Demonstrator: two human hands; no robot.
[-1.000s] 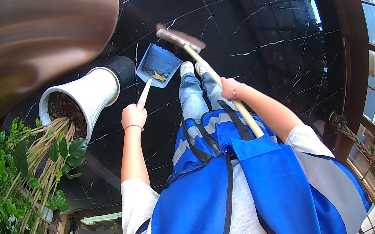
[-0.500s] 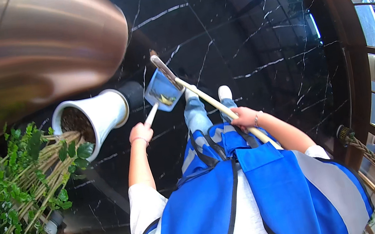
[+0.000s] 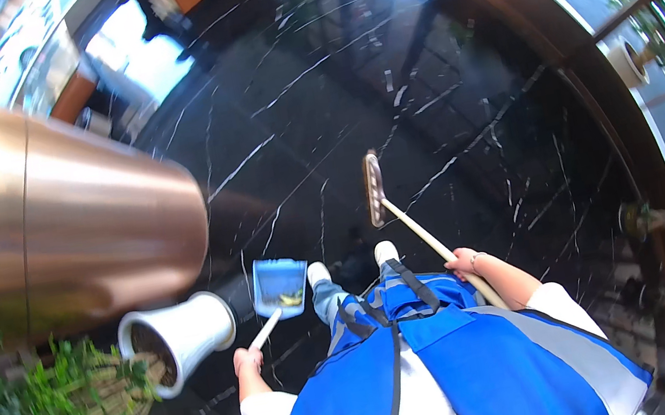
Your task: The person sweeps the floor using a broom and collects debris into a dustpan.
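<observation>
My left hand (image 3: 248, 361) is closed round the pale handle of a blue dustpan (image 3: 278, 277). Some yellowish-green bits, perhaps leaves, lie in its pan, which is beside my left foot. My right hand (image 3: 463, 263) grips the long cream stick of a broom (image 3: 417, 230). The broom's narrow brown-and-white head (image 3: 375, 189) is ahead of my right foot, apart from the dustpan; whether it touches the floor I cannot tell.
Black marble floor (image 3: 302, 133) with white veins spreads ahead. To the left stand a white pot (image 3: 202, 326) with a leafy plant (image 3: 74, 404) and a large copper-coloured column (image 3: 111, 211). Brown-framed windows (image 3: 593, 72) line the right side, with potted plants beyond.
The broom head has swung away from the dustpan's edge, to the right. My view has turned, showing more floor ahead. Both hands keep their hold.
</observation>
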